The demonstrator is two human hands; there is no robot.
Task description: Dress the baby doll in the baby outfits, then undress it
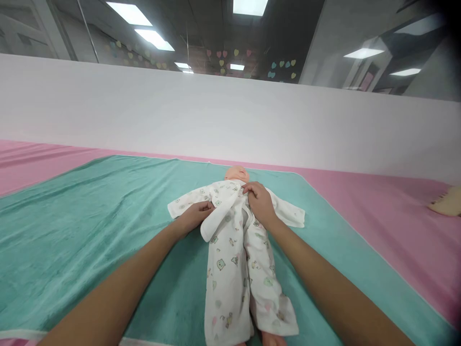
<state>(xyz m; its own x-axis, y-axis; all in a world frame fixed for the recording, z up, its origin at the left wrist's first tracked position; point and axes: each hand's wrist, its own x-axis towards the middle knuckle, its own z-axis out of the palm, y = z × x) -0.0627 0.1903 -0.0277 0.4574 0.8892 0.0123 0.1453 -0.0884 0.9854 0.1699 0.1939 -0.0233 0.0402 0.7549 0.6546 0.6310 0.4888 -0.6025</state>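
A baby doll (236,173) lies on its back, head away from me, in white printed baby pyjamas (225,269). Both sleeves are spread out to the sides. One front flap of the top hangs folded over at the waist, its plain side showing. My left hand (197,214) pinches the garment's edge at the left side of the doll's waist. At the chest, near the neckline, my right hand (260,201) has its fingers closed on the fabric. The doll's feet show below the trouser hems.
Beneath the doll is a wrinkled teal towel (90,230), laid over a pink sheet (378,211). A white wall (216,115) with dark glass above it stands behind. A beige object (447,202) lies at the far right edge.
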